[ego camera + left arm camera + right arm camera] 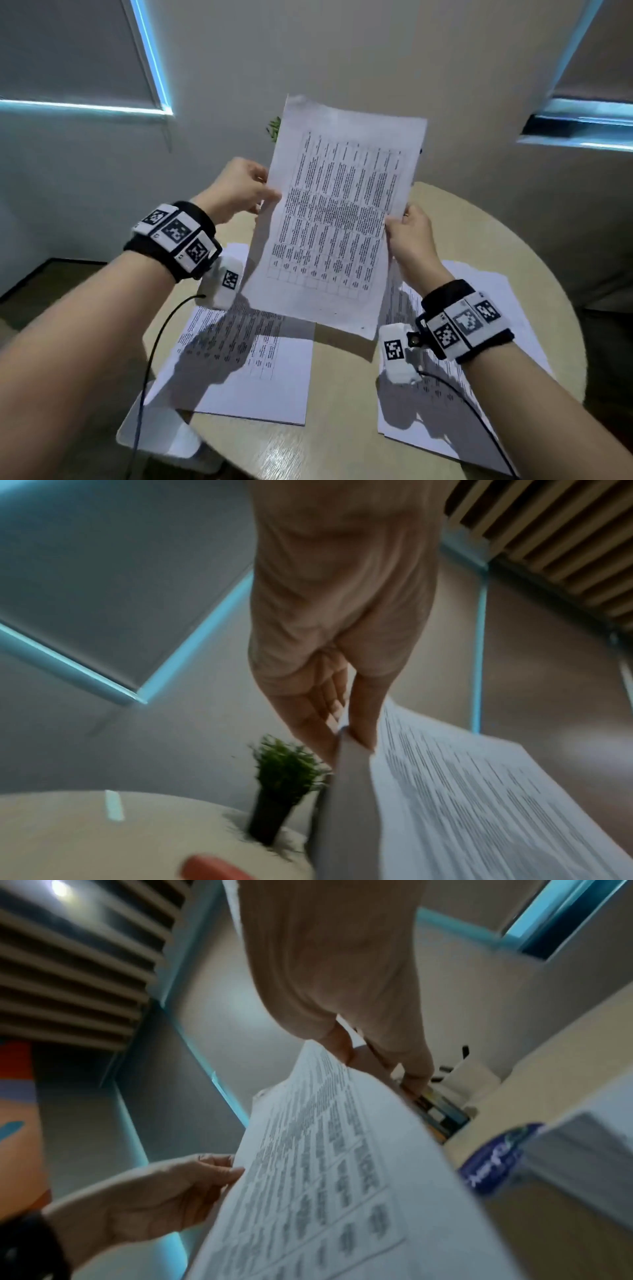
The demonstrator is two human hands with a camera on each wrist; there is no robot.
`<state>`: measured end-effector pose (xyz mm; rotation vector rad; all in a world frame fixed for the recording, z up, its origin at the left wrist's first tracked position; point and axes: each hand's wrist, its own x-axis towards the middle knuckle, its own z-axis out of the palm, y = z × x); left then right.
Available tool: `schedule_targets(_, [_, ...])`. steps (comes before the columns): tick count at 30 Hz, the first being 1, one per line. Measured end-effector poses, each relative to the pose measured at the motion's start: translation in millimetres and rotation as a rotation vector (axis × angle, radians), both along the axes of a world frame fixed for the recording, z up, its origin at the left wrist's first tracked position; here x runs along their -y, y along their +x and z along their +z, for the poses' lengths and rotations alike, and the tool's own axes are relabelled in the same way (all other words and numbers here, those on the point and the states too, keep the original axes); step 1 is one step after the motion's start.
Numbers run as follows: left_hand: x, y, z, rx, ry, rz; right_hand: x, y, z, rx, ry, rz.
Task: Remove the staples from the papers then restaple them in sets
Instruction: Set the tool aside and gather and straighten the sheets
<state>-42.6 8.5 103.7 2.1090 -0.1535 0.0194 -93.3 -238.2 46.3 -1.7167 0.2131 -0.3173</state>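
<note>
We hold the printed sheets (337, 219) mid-frame, our left hand (236, 192) and right hand (412, 236) pinching opposite edges.

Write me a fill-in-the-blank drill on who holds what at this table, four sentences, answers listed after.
1. The printed sheet is held up by ____ hands.
2. The left hand pinches the sheet's ____ edge.
3. The right hand holds the ____ edge.
4. Under the raised sheet, other papers lie flat on the round ____.

Missing words: both; left; right; table
</note>
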Motion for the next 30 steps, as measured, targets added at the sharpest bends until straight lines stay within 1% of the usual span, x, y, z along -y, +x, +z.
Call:
schedule_targets(2, [-23.6,-4.5,-6.7,-0.122,0.054,0.018,-15.5,-1.0,-17.4,-0.078,-0.022,0.080])
schedule_targets(7, [-72.1,-15.8,-39.5,-0.436,0.175,0.032,-49.6,-11.8,-51.1,-0.329,-0.170,0.256])
schedule_targets(9, [-84.0,-19.1,-55.1,-0.510,0.211,0.050,-61.9,-13.2,-66.6,-0.394,-0.192,0.310])
schedule_targets(12, [-95.5,-23.9,-76.7,-0.592,0.282,0.083,-74.5,-15.6,-83.5,-0.450,-0.219,0.323])
schedule_targets(15, [-93.7,-27.5,-91.4,-0.602,0.383,0.124,-82.6,-19.9,-90.0,-0.484,-0.299,0.334])
schedule_targets(17, [-89.1,-30.3,-96.9,-0.558,0.449,0.170,-86.1,-21.0,-88.9,-0.487,-0.391,0.323])
schedule_targets(20, [-84.8,-31.9,-101.9,-0.529,0.469,0.194,-85.4,-17.4,-89.3,-0.470,-0.473,0.304])
schedule_targets(25, [-83.2,-28.1,-104.6,-0.495,0.479,0.194,-83.9,-15.2,-87.1,-0.482,-0.507,0.273])
schedule_targets(30, [-82.1,-24.9,-108.5,-0.467,0.545,0.206,-85.5,-11.9,-88.8,-0.487,-0.522,0.271])
